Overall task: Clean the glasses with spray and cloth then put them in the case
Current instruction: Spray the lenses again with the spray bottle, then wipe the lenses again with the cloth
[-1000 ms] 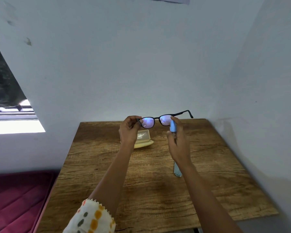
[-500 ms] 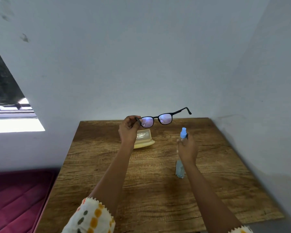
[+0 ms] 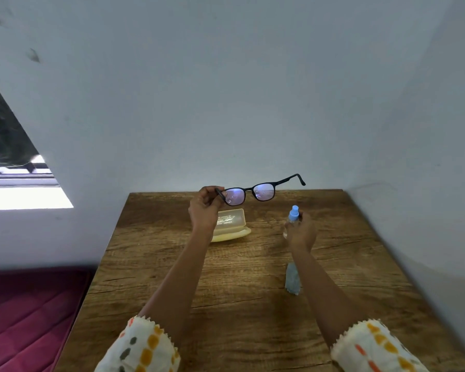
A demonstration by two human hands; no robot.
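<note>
L hand [image 3: 204,210] pinches glasses [image 3: 253,193] by left temple, held up over far table [image 3: 239,304]. R hand [image 3: 302,232] grips spray bottle [image 3: 293,214] to the right. Cloth [image 3: 292,279] nearer; open case [image 3: 232,224] behind L hand.

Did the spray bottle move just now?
Yes. The right hand has carried the spray bottle down and to the right, farther from the case and away from the glasses.

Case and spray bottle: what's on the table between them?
Nothing: the head view shows bare table between case and bottle.
</note>
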